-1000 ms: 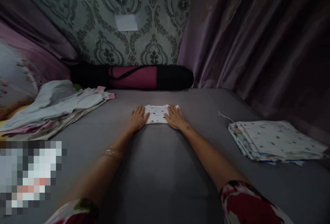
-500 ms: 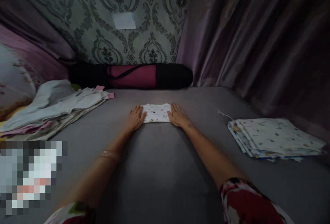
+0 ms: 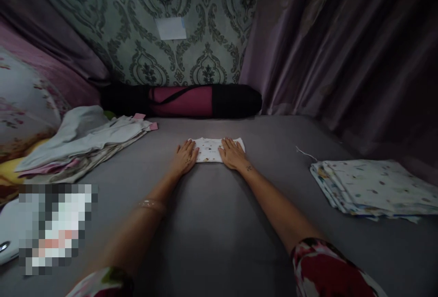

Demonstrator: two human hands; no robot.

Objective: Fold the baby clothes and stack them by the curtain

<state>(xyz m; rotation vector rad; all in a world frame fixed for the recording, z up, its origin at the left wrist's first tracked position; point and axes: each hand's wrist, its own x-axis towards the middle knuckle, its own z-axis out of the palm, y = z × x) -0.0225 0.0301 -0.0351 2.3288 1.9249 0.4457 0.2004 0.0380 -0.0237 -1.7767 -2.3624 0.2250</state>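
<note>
A small white folded cloth (image 3: 209,151) with a scattered print lies flat on the grey bed sheet (image 3: 212,224). My left hand (image 3: 186,155) rests flat over its left end, fingers stretched out. Palm down, my right hand (image 3: 232,152) covers the cloth's right part, and a strip of fabric shows beyond its fingers. Neither hand grips the cloth; both press on it from above. The parts of the cloth under my palms are hidden.
At right sits a stack of folded printed cloths (image 3: 379,183). Loose light garments (image 3: 92,139) are heaped at left. A black and red bolster-shaped bag (image 3: 185,101) lies along the wall. Purple curtains (image 3: 290,46) hang at the side. A blurred-out object (image 3: 61,228) lies at lower left.
My right hand has shifted inward over the cloth, so its right end now shows past my fingers. My left hand stays at the left end. The view has swung slightly left.
</note>
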